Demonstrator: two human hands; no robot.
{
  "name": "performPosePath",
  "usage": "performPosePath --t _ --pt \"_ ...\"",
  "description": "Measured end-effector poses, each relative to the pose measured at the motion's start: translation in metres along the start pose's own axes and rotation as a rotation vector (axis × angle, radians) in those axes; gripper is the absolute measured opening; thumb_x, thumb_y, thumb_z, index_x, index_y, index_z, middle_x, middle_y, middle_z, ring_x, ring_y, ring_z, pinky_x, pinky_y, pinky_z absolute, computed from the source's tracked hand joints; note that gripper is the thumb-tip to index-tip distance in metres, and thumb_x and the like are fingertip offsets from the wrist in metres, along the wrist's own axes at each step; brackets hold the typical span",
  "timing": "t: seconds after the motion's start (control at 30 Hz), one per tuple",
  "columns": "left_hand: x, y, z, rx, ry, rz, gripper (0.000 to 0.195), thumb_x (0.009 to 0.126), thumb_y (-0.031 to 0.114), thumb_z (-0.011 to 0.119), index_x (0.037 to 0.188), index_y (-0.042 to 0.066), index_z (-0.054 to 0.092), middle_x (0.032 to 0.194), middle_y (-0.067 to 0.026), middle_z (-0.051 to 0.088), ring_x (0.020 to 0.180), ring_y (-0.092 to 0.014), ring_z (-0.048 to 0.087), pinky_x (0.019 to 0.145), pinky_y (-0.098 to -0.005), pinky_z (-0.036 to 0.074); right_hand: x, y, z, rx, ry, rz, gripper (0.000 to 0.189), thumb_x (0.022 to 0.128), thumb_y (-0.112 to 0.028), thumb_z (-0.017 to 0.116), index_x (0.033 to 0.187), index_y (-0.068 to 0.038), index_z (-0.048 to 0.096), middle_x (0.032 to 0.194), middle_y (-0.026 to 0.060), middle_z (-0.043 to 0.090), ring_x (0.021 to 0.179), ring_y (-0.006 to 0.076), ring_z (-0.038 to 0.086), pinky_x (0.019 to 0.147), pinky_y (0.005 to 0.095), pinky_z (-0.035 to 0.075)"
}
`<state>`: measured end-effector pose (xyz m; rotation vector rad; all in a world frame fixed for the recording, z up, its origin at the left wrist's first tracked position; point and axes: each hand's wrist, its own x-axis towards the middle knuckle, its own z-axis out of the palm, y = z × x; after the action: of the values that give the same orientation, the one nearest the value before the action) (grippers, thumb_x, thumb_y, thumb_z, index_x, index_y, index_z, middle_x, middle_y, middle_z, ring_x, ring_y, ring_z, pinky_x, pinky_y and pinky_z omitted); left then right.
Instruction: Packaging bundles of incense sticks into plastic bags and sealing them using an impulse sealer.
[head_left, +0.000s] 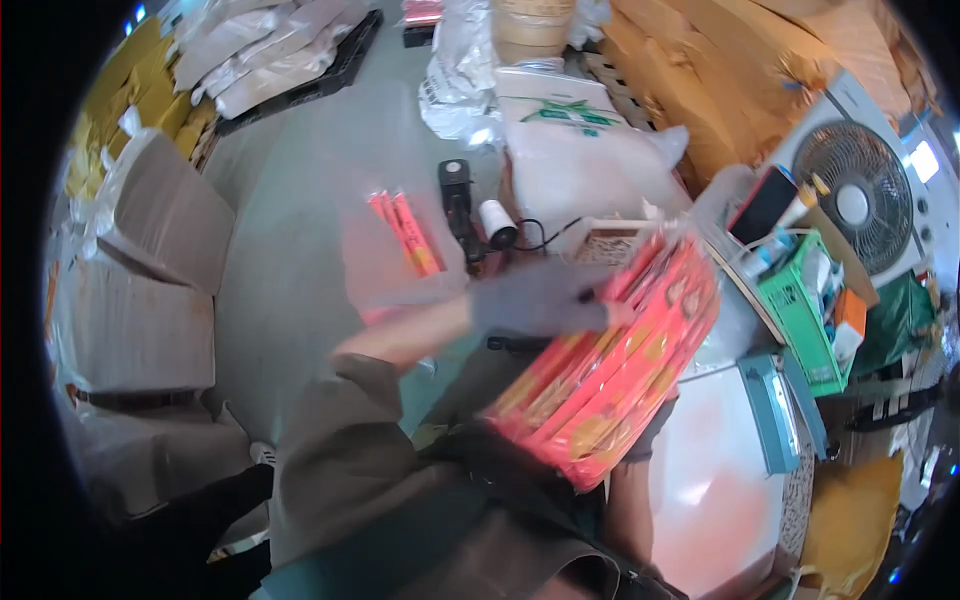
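Note:
A large bundle of red and gold packets in clear plastic wrap (607, 360) lies slantwise before me. My right hand (656, 427), in a dark glove, holds it from beneath; the fingers are mostly hidden. On its upper left side rests my left hand (547, 300), in a grey glove with bare fingertips. That hand is blurred, and whether it grips the wrap cannot be told. Left of it, a clear plastic bag (360, 262) with a few red and gold strips (409, 232) inside is blurred. Beyond are a black device (456, 202) and a white cylindrical thing with a dark end (497, 223).
A white work surface (705, 450) carries a teal metal box (772, 420). Right of me are a green plastic basket (802, 322), a phone (763, 204) and a box fan (855, 195). Wrapped stacks (150, 322) stand left; white sacks (585, 172) lie ahead. A person's shoe (262, 453) shows lower left.

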<state>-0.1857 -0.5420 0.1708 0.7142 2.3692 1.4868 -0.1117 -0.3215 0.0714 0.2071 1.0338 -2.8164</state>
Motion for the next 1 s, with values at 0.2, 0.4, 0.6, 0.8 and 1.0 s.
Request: performPosePath --t 0.2,0.4,0.6,0.8,1.0 --pt "-0.09 -0.033 -0.199 1.2 0.867 -0.031 0.035 0.07 0.024 0.068 0.102 0.009 0.063 0.095 -0.012 0.063 0.088 -0.029 0.06 0.079 -0.0392 0.047 0.067 -0.013 0.156 -0.103 -0.426 -0.101 0.061 0.09 -0.05 0.039 0.135 -0.009 0.034 0.131 0.0087 0.046 0.12 0.0254 0.045 0.101 0.0419 0.037" --pt "-0.154 -0.119 -0.263 0.906 0.713 -0.352 0.044 0.073 0.018 0.061 0.116 0.009 0.059 0.099 -0.0129 0.062 0.087 -0.029 0.059 0.081 -0.0385 0.047 0.133 0.064 0.277 -0.541 -0.413 -0.83 0.041 0.085 -0.023 0.06 0.119 -0.003 0.048 0.113 0.006 0.054 0.105 0.0153 0.051 0.093 0.0328 0.038" --pt "-0.16 -0.132 -0.304 -0.238 0.771 -0.248 0.058 0.075 0.012 0.055 0.13 -0.001 0.046 0.123 -0.0084 0.056 0.075 -0.004 0.053 0.063 -0.0186 0.043 0.162 0.165 0.248 -1.042 -0.728 -0.585 0.05 0.076 -0.016 0.068 0.116 0.001 0.044 0.098 0.0111 0.058 0.087 0.0237 0.058 0.08 0.0365 0.047" --pt "-0.179 -0.112 -0.258 -0.215 0.724 0.07 0.065 0.074 0.009 0.056 0.136 -0.003 0.038 0.137 -0.0123 0.044 0.103 -0.011 0.053 0.084 -0.0219 0.042 0.173 0.262 0.207 -1.997 -0.864 0.298 0.09 0.08 -0.049 0.054 0.134 0.013 0.017 0.101 0.0266 0.061 0.089 0.0387 0.062 0.082 0.0438 0.047" --pt "-0.172 -0.092 -0.251 -0.1 0.735 0.08 0.066 0.083 0.022 0.059 0.138 -0.003 0.032 0.141 -0.0151 0.037 0.131 -0.019 0.032 0.106 -0.0311 0.025 0.178 0.217 0.204 -2.129 -0.992 0.059 0.064 0.079 -0.043 0.052 0.127 -0.001 0.044 0.109 0.02 0.06 0.103 0.0362 0.057 0.088 0.0392 0.045"
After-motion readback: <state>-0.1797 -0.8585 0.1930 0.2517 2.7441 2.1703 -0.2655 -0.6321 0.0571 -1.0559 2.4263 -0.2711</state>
